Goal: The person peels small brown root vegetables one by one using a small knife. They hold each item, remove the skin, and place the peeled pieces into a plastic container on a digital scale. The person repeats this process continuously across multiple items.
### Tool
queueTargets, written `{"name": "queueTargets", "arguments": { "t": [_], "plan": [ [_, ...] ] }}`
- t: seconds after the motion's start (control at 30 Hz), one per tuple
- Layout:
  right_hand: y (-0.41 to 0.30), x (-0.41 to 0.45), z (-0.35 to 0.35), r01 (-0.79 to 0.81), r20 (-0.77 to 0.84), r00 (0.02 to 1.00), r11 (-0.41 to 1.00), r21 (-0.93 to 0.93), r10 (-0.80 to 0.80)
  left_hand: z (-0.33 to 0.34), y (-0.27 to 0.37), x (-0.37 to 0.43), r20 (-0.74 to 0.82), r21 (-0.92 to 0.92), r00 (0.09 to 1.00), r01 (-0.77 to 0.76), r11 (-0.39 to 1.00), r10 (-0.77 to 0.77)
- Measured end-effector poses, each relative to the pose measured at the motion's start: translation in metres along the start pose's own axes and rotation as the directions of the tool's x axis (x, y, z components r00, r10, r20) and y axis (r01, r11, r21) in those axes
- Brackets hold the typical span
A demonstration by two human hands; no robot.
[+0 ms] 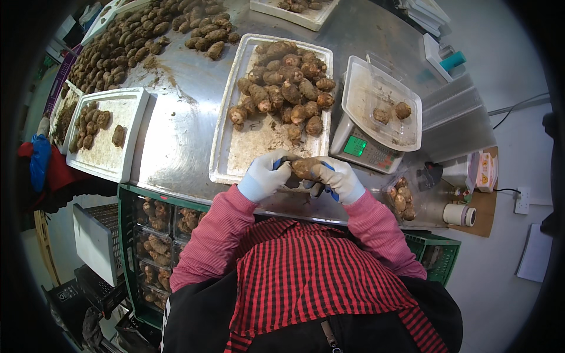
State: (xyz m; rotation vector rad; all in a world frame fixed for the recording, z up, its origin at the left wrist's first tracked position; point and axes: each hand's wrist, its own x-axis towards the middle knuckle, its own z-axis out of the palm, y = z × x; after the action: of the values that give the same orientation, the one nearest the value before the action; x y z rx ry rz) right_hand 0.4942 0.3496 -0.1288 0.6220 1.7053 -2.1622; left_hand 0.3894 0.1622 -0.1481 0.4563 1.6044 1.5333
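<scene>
Both my hands wear white work gloves with dark, soiled palms. A brown taro corm (pixel 305 168) is held between them at the near edge of a white foam tray (pixel 238 154). My left hand (pixel 270 173) grips its left end, and my right hand (pixel 339 177) has fingers around its right end. Many more taro corms (pixel 287 88) are heaped in that tray. To the right stands a digital scale (pixel 364 148) with a lit green display. Its white pan (pixel 359 99) bears a clear plastic container (pixel 384 95) with two corms inside.
A large taro pile (pixel 128 48) covers the steel table's (pixel 176 128) far left. A smaller foam tray (pixel 137 106) stands left. Stacked clear containers (pixel 459 119) and a bagged-looking pack of corms (pixel 402 198) are right. Below the edge, a green crate (pixel 128 247) holds packed corms. Another person's sleeve (pixel 57 161) shows left.
</scene>
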Motion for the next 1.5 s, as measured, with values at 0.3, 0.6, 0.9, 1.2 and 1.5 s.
{"name": "queueTargets", "arguments": {
  "t": [0.3, 0.6, 0.9, 1.2, 1.5],
  "plan": [
    [0.005, 0.009, 0.004, 0.131, -0.01, 0.991, 0.981, -0.143, -0.134, 0.006, 0.001, 0.0, -0.055, 0.172, 0.998, -0.016, 0.985, 0.025],
    [0.009, 0.007, -0.007, 0.022, 0.083, 0.996, 0.987, 0.156, -0.035, -0.008, -0.024, 0.011, -0.156, -0.181, 0.979, 0.105, 0.978, -0.134],
    [0.022, 0.01, -0.019, 0.007, 0.022, 1.0, 0.977, 0.214, -0.012, -0.01, -0.019, 0.02, -0.231, 0.627, 0.813, -0.296, 0.721, 0.535],
    [0.007, 0.005, 0.002, 0.183, -0.046, 0.98, 0.965, -0.189, -0.195, 0.016, -0.013, 0.016, -0.14, 0.11, 0.989, -0.021, 0.994, 0.037],
    [0.027, 0.01, -0.015, -0.045, 0.023, 0.999, 0.963, 0.266, 0.04, -0.003, -0.015, 0.008, -0.076, 0.145, 0.997, -0.021, 0.989, 0.032]
  ]
}}
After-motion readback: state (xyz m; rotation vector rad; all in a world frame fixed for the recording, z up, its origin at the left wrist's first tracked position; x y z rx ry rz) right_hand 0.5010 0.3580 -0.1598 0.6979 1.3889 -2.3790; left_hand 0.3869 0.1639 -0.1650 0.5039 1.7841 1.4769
